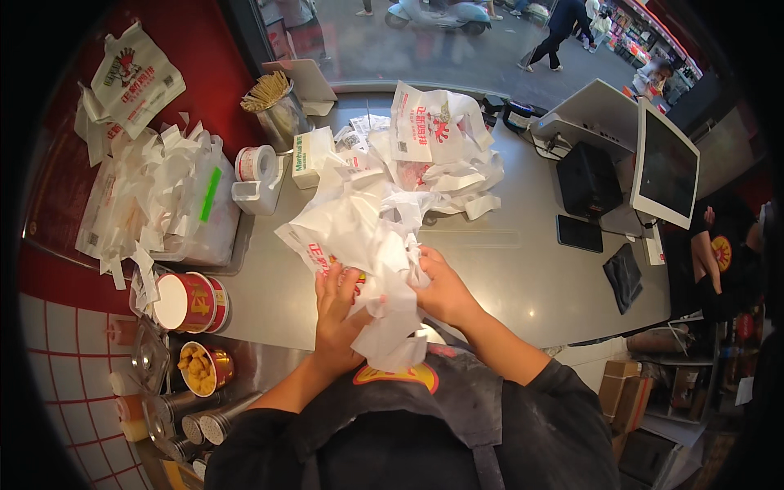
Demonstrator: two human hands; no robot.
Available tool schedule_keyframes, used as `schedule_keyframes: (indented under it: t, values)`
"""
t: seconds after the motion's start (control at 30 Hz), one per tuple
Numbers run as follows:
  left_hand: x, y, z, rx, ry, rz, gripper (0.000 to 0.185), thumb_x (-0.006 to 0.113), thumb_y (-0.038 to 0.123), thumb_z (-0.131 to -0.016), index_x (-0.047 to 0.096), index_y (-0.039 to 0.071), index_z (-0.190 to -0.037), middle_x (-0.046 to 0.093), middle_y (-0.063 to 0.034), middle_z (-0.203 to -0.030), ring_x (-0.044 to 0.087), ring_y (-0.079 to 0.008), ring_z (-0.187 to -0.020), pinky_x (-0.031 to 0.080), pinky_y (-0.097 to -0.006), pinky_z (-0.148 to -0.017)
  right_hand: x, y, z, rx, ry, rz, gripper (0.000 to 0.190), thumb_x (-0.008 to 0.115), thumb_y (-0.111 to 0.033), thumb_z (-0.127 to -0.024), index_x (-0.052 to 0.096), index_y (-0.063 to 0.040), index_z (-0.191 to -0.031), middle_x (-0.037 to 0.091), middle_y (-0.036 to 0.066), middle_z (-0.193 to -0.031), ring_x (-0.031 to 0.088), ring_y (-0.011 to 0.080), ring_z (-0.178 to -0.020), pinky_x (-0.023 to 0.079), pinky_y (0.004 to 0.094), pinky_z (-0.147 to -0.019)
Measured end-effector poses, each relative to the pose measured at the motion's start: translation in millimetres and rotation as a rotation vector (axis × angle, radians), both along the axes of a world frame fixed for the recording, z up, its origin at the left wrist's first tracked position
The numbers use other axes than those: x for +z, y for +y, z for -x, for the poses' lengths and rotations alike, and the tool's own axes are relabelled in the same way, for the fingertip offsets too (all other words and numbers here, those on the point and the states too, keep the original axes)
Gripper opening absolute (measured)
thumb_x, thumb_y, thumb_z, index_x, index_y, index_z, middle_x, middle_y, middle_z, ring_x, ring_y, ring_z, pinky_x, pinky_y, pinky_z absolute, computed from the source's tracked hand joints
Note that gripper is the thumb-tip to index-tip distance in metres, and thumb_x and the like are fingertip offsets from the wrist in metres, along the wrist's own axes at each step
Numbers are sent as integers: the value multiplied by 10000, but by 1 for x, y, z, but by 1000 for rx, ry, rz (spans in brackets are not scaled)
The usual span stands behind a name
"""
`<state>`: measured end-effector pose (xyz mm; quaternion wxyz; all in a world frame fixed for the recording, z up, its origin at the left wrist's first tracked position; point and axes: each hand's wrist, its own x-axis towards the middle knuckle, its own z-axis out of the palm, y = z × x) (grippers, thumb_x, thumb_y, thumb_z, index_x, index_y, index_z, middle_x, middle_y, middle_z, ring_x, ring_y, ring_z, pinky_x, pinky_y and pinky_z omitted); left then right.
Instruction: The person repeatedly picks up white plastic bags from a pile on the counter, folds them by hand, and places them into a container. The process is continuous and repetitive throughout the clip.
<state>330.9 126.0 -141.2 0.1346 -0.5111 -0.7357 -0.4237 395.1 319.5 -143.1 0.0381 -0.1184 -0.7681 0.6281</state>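
Note:
A bunch of white printed plastic bags [361,226] is between my hands, over the near part of the steel counter [478,294]. My left hand [338,312] lies against the lower left of the bunch, fingers spread over a printed bag and the thumb behind loose plastic. On the right side, my right hand [444,291] grips crumpled plastic with thumb and fingers; parts of its fingers are hidden. Just beyond lies a heap of more white printed bags [450,153], with slips of paper at its left.
Left: a plastic bin [223,226] of bags, stacked paper buckets [187,303], a bucket of fried food [199,369], metal shakers [214,425], a can of wooden sticks [278,116]. Right: a touchscreen monitor [666,162], a black box [588,179], a phone [579,233]. Another person [713,251] stands far right.

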Motion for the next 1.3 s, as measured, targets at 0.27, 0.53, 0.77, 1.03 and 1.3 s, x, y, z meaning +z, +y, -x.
schedule_keyframes:
  t: [0.27,0.53,0.77,1.03,1.3]
  values:
    - [-16,-8,-9,15,-306,112,566,731,195,-688,481,8,-1160,514,-163,-1125,511,-344,-1030,398,-436,-864,30,-29,-2,364,338,-133,390,670,-160,-789,540,-51,-1141,329,143,-1320,387,248,-1183,365,355,-952]
    - [-15,-49,39,564,-294,-459,391,616,182,-796,525,-37,-1107,598,-155,-1037,592,-269,-895,463,-384,-784,8,46,37,-498,115,-320,601,740,-299,-697,482,-56,-1182,382,139,-1274,328,303,-1206,305,401,-1001]
    - [-62,7,70,137,-156,-139,442,670,104,-709,527,-21,-1108,477,-211,-1259,460,-354,-1161,349,-437,-983,-69,35,57,-97,-357,-665,320,725,-323,-630,665,-165,-902,442,56,-1238,301,303,-1227,295,494,-933]
    - [-4,6,24,-212,-45,155,591,702,98,-570,516,27,-1126,249,-237,-1411,222,-449,-1298,206,-550,-1033,-10,26,46,183,-325,1463,360,474,-200,-878,515,9,-1168,601,149,-1080,613,268,-944,497,383,-845]
    - [95,-66,113,279,303,-339,254,683,70,-684,620,37,-928,607,-196,-1060,605,-349,-968,457,-387,-892,62,4,51,440,-78,1358,621,307,-538,-911,310,-107,-1359,351,201,-1366,372,399,-1233,372,563,-945]
